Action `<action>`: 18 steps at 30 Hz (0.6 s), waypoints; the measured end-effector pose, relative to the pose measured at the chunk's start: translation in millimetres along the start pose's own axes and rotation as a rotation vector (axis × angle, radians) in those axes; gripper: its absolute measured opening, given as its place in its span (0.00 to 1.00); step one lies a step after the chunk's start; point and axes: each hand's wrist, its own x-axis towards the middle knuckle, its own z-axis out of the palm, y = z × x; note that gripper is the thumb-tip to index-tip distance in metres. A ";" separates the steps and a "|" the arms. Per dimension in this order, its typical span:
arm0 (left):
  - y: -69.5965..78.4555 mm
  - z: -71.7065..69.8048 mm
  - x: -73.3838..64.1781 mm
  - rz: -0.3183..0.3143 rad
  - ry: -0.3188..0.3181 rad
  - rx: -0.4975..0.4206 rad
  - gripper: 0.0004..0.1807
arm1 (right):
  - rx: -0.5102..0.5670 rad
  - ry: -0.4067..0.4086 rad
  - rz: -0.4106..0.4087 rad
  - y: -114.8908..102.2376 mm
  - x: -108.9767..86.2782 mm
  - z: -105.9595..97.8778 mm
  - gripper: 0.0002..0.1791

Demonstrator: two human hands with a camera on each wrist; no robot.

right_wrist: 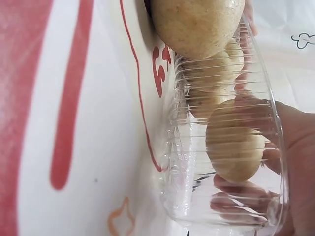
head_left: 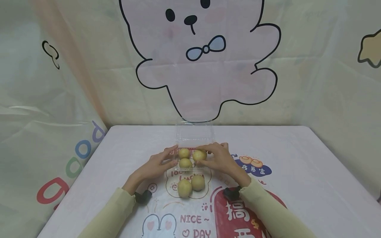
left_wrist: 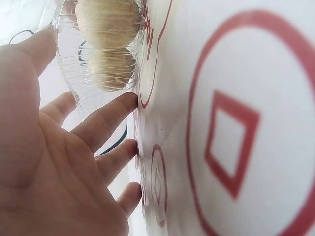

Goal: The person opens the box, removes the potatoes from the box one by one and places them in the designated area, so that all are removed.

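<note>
Advisable to seat the potato gripped by the right hand before releasing, bracing the clear container with the left hand (fingers outstretched, ungripping).

"How many potatoes do you count?"
"Five: three inside the container and two on the tablecloth."
"And containers?"
"One clear container, with one lid."
"Hands?"
"Two, one left hand and one right hand."
"Sleeves?"
"Two as well: a left sleeve and a right sleeve."
"What about those dark devices?"
"Two, one at each wrist."
"And on the backdrop?"
"One big printed animal, one bow tie, one star at the right edge."
"Tablecloths?"
"Just one."
</note>
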 end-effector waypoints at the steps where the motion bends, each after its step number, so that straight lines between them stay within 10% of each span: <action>1: -0.3 0.1 0.1 0.003 0.001 0.001 0.39 | 0.011 0.004 0.000 0.3 -0.8 0.1 0.30; 18: 0.5 -0.5 -0.5 0.008 -0.009 -0.013 0.39 | 0.085 0.142 -0.077 2.9 -10.1 -1.2 0.30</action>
